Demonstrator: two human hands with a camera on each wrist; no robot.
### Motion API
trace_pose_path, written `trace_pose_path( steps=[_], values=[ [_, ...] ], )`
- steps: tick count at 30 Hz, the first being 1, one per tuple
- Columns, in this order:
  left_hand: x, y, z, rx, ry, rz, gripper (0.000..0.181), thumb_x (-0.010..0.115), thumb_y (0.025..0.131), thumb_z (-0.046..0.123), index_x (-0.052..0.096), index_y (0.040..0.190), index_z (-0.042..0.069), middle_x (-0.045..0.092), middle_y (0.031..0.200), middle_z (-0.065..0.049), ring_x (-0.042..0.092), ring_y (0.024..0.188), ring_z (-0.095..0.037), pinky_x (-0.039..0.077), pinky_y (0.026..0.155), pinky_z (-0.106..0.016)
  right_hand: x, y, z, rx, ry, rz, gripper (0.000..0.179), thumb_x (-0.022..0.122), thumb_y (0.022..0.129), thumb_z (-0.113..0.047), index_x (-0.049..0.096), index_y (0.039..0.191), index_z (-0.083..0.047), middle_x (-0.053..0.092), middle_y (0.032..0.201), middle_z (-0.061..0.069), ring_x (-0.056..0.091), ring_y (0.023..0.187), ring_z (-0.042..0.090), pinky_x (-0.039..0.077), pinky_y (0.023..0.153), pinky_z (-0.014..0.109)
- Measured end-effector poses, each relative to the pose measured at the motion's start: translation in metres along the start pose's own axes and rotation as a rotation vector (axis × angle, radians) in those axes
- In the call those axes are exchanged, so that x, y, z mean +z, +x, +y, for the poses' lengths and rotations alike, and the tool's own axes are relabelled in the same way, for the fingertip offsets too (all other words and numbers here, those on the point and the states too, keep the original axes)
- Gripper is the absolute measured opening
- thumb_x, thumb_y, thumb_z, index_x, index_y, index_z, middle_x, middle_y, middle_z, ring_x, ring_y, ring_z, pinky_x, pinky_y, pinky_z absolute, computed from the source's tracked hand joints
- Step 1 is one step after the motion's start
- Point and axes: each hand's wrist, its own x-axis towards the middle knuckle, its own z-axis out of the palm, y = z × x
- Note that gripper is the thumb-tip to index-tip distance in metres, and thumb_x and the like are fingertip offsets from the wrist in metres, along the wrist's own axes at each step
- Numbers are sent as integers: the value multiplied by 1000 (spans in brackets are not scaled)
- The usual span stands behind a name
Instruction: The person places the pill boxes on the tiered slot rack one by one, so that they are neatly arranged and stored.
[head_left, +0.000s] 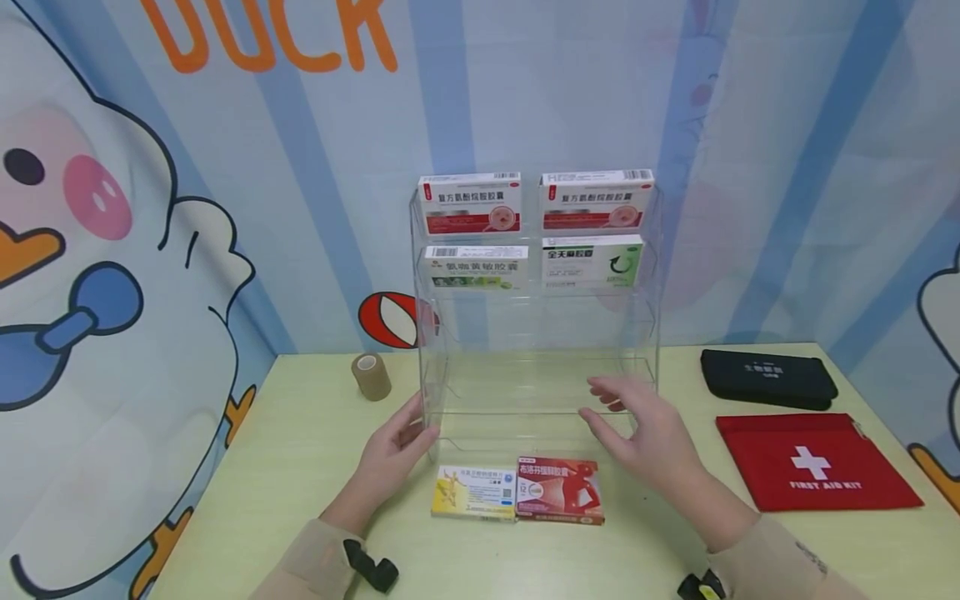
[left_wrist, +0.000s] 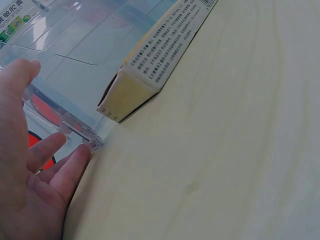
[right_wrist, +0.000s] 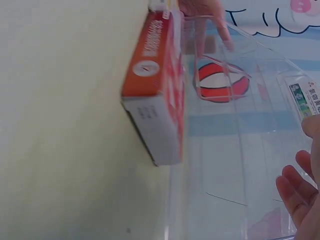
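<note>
A clear tiered display rack (head_left: 540, 414) stands at the back of the table. At its lower left side is my left hand (head_left: 393, 446), the thumb by the front edge; in the left wrist view, fairly straight fingertips (left_wrist: 82, 150) rest against the outer side panel. My right hand (head_left: 645, 429) hovers before the rack's lower right part, fingers loosely bent and holding nothing. Between the hands, a yellow-and-white medicine box (head_left: 473, 493) and a red medicine box (head_left: 559, 490) lie side by side on the table, in front of the rack.
Two red-and-white medicine boxes sit on the top tier, with a green-and-white box (head_left: 477, 268) and a white box (head_left: 592, 262) below them. A brown tape roll (head_left: 371, 377) stands left; a black pouch (head_left: 768, 379) and red first aid pouch (head_left: 813, 462) lie right.
</note>
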Motion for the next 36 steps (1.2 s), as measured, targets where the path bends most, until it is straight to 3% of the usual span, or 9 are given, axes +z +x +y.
trace_pose_path(
  steps=[12, 24, 31, 36],
  values=[
    [0, 0, 2, -6, -13, -3, 69, 72, 109, 28, 41, 171, 32, 48, 174, -1, 61, 150, -35, 56, 121, -39, 18, -29, -6, 39, 50, -77, 44, 93, 87, -14, 76, 128, -8, 81, 119, 5, 78, 96, 18, 71, 81, 38],
    [-1, -1, 3, -18, -3, -8, 69, 71, 109, 30, 41, 171, 34, 47, 175, 1, 59, 152, -35, 55, 122, -41, 27, -48, -9, 7, 31, -74, 41, 97, 83, -16, 80, 120, -15, 79, 116, -4, 76, 101, 13, 71, 86, 33],
    [-1, -1, 3, -8, 2, -5, 69, 71, 109, 30, 41, 171, 34, 48, 175, -1, 59, 152, -36, 54, 122, -43, 33, -60, -7, 72, -13, -124, 38, 97, 85, -23, 81, 119, -17, 78, 119, -6, 75, 109, 14, 70, 93, 42],
    [-1, 0, 1, -1, 7, -3, 69, 71, 109, 30, 41, 171, 34, 48, 174, -2, 59, 151, -36, 54, 122, -42, 35, -68, -8, 113, -36, -171, 41, 98, 84, -28, 81, 120, -19, 77, 121, -7, 72, 110, 12, 70, 95, 40]
  ],
)
